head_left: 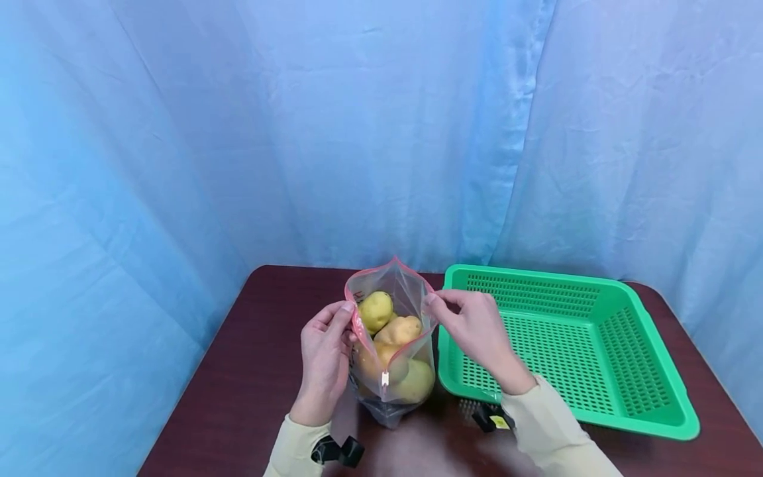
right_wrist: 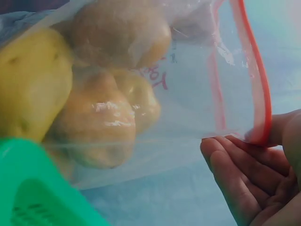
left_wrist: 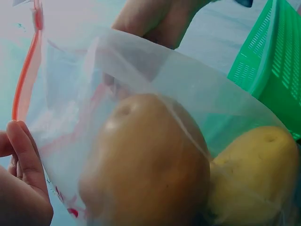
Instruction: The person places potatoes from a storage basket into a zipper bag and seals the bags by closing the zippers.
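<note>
A clear zipper bag (head_left: 424,354) with a pink-red rim stands upright on the table, its mouth spread wide. Several yellow and tan pears (head_left: 398,330) fill its lower part; in the left wrist view a large tan pear (left_wrist: 146,160) shows through the plastic. My left hand (head_left: 324,354) pinches the rim on the left side between thumb and fingers. On the opposite side my right hand (head_left: 477,324) pinches the rim too, as the right wrist view shows at the red strip (right_wrist: 256,70). A white slider (head_left: 385,378) sits at the near corner of the mouth.
To the right of the bag lies a green plastic basket (head_left: 656,424) with perforated walls, close beside the right forearm. Both stand on a dark red-brown table (head_left: 238,371). Pale blue curtains (head_left: 369,132) hang behind and to the left.
</note>
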Motion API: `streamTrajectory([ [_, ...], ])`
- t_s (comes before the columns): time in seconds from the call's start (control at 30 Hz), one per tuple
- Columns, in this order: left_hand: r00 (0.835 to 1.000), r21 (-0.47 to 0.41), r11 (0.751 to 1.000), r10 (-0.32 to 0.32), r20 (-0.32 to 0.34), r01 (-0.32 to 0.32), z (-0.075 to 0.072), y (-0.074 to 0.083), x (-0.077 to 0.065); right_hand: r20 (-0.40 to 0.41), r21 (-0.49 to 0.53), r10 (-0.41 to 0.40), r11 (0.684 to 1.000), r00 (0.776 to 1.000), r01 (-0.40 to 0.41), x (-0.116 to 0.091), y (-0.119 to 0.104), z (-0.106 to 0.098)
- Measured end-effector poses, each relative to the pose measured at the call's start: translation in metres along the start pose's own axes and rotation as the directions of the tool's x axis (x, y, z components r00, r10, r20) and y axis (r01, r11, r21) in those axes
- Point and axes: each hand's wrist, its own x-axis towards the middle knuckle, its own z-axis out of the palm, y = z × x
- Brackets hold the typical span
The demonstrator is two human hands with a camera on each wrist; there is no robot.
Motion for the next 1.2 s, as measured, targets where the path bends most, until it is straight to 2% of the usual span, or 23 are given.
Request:
streamTrajectory([
  [0.17, 1.000, 0.000, 1.000, 0.019, 0.007, -0.019, 0.003, 0.001, -0.005, 0.016, 0.067, 0.030, 0.997, 0.999, -0.031, 0.017, -0.003, 0.002],
  [0.27, 0.999, 0.003, 1.000, 0.007, 0.032, -0.007, 0.005, -0.003, -0.010, 0.055, 0.095, 0.050, 0.994, 0.997, -0.055, 0.026, -0.002, 0.004],
  [0.37, 0.998, 0.012, 1.000, -0.014, 0.060, 0.014, 0.006, -0.009, -0.014, 0.133, 0.175, 0.088, 0.978, 0.987, -0.111, 0.032, 0.000, 0.009],
  [0.47, 0.997, 0.020, 1.000, -0.021, 0.069, 0.020, 0.005, -0.014, -0.016, 0.191, 0.262, 0.123, 0.950, 0.974, -0.171, 0.033, 0.005, 0.014],
  [0.5, 0.997, 0.017, 1.000, -0.022, 0.069, 0.020, 0.005, -0.015, -0.015, 0.199, 0.288, 0.130, 0.940, 0.971, -0.185, 0.031, 0.007, 0.015],
  [0.6, 0.998, 0.019, 1.000, -0.020, 0.061, 0.019, 0.003, -0.017, -0.014, 0.170, 0.300, 0.132, 0.937, 0.977, -0.179, 0.019, 0.012, 0.015],
  [0.77, 0.998, 0.026, 0.999, -0.020, 0.055, 0.018, 0.001, -0.016, -0.011, 0.094, 0.236, 0.123, 0.961, 0.988, -0.142, -0.016, 0.018, 0.013],
  [0.87, 0.998, 0.027, 1.000, -0.014, 0.055, 0.013, 0.000, -0.015, -0.008, 0.052, 0.162, 0.050, 0.985, 0.997, -0.058, -0.038, 0.019, 0.013],
  [0.97, 0.999, 0.023, 1.000, -0.008, 0.054, 0.006, -0.001, -0.015, -0.004, 0.022, 0.096, -0.084, 0.992, 0.996, 0.081, -0.053, 0.018, 0.015],
  [1.1, 0.999, 0.024, 1.000, -0.007, 0.047, 0.006, -0.001, -0.015, -0.002, -0.015, 0.053, -0.278, 0.959, 0.960, 0.278, -0.061, 0.020, 0.020],
  [1.2, 0.999, 0.023, 1.000, -0.011, 0.042, 0.010, -0.001, -0.016, 0.000, -0.046, 0.054, -0.366, 0.928, 0.929, 0.369, -0.062, 0.021, 0.022],
])
